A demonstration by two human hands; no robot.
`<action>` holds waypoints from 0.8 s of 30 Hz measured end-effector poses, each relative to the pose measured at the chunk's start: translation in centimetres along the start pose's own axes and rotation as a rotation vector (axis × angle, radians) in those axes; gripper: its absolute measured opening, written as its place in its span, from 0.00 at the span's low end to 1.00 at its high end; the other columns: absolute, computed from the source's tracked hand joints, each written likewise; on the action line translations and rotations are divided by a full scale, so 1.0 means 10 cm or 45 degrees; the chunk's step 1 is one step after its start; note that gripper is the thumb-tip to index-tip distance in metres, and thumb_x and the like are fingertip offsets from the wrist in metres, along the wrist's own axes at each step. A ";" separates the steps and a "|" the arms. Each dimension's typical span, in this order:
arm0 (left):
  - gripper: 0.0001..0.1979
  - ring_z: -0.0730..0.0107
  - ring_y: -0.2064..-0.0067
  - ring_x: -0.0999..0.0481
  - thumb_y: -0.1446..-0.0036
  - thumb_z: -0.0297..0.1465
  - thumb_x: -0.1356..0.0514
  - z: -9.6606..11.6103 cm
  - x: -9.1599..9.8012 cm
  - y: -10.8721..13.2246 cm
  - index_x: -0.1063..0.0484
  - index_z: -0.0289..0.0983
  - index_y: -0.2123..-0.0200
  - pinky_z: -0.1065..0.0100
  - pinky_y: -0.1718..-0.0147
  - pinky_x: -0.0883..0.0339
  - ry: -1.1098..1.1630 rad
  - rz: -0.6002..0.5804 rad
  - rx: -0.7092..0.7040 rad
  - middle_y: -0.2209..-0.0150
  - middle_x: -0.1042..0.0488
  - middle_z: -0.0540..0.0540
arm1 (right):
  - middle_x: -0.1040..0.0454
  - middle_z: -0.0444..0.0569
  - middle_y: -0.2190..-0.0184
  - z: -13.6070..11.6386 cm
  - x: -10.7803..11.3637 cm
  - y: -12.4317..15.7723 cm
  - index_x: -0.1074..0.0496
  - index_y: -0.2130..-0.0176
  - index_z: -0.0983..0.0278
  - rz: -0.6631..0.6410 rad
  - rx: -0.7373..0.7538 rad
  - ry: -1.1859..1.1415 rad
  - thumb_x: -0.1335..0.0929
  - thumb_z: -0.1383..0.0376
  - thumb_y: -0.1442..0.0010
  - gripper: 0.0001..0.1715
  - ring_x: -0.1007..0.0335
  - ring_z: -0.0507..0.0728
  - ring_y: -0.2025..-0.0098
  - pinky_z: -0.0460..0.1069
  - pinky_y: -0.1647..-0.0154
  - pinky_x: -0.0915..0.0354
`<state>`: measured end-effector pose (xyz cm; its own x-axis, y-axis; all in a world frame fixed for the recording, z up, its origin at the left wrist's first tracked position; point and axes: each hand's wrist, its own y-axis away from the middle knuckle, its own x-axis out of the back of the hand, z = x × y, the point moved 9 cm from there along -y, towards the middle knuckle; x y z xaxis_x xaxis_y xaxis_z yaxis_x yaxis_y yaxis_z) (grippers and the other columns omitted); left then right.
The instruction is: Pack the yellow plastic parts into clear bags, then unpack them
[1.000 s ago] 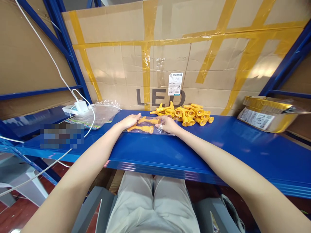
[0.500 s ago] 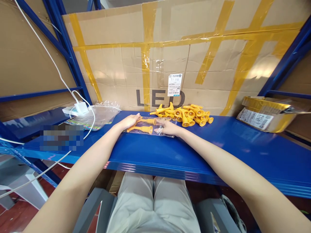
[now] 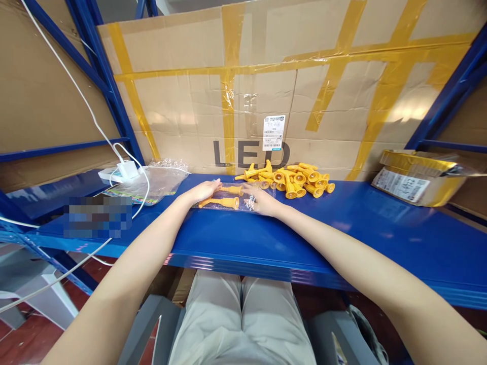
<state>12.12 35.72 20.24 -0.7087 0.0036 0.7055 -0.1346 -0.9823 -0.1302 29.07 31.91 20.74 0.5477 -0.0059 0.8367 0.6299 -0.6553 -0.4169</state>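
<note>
Nearest: lap in pale woven trousers (image 3: 239, 324), seated on a grey moulded chair (image 3: 152, 324). Both bare forearms reach forward over the front lip of a glossy blue metal shelf (image 3: 342, 243).

Left hand (image 3: 201, 191): palm down, fingers straight and close together, flat on the left end of a small clear plastic bag (image 3: 243, 205). The bag lies flat on the shelf between the two hands. The film is thin and crinkled, and inside are two orange plastic pegs (image 3: 222, 202), each a ribbed stem flaring to a round cup.

Right hand (image 3: 263, 201): fingers stretched leftward over the bag's wrinkled right end, touching it. The thumb is hidden; cannot tell if the film is pinched.

Just behind the right hand: loose heap of the same orange pegs (image 3: 294, 180), smooth and shiny, cups pointing all ways.

Left of the hands: a crumpled stack of clear bags (image 3: 162, 176), with a white charger block (image 3: 127, 168) and its thin white cable (image 3: 76, 86) just beyond.

Far right: a squat cardboard box (image 3: 416, 177) wrapped in yellow tape.

Back: a large corrugated cardboard sheet (image 3: 182, 116), creased, crossed with yellow tape strips, with a white label (image 3: 274, 133) stuck on.
</note>
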 end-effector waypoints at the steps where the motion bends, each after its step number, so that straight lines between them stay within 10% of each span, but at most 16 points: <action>1: 0.32 0.62 0.40 0.33 0.39 0.52 0.56 0.00 -0.01 0.01 0.27 0.36 0.48 0.67 0.42 0.44 0.015 -0.026 -0.003 0.43 0.31 0.45 | 0.34 0.60 0.42 -0.05 0.02 0.00 0.27 0.51 0.67 0.031 0.049 0.014 0.36 0.71 0.43 0.20 0.40 0.63 0.39 0.59 0.38 0.45; 8: 0.33 0.64 0.40 0.33 0.38 0.52 0.58 -0.02 -0.02 0.03 0.28 0.36 0.47 0.69 0.43 0.42 0.141 -0.102 0.062 0.42 0.33 0.45 | 0.23 0.53 0.62 -0.17 0.11 0.01 0.22 0.64 0.66 0.076 0.078 -0.167 0.34 0.66 0.42 0.11 0.27 0.58 0.58 0.54 0.52 0.33; 15: 0.33 0.55 0.45 0.29 0.40 0.54 0.56 -0.05 0.15 0.03 0.24 0.34 0.54 0.64 0.45 0.39 -0.116 0.077 0.085 0.47 0.27 0.41 | 0.23 0.50 0.57 -0.23 -0.08 0.03 0.22 0.56 0.65 -0.191 0.016 -0.391 0.34 0.63 0.42 0.16 0.26 0.55 0.61 0.50 0.55 0.32; 24: 0.31 0.55 0.39 0.36 0.37 0.47 0.60 0.07 0.08 0.08 0.28 0.35 0.47 0.65 0.42 0.46 -0.440 0.020 0.063 0.41 0.33 0.41 | 0.33 0.37 0.83 -0.26 -0.23 0.09 0.27 0.47 0.62 -0.398 -0.152 -0.528 0.37 0.64 0.40 0.22 0.46 0.46 0.85 0.43 0.79 0.37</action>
<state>11.95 34.82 21.21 -0.4329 -0.0668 0.8990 -0.0858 -0.9897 -0.1148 26.95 29.35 19.42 0.5307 0.4867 0.6939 0.7442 -0.6595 -0.1066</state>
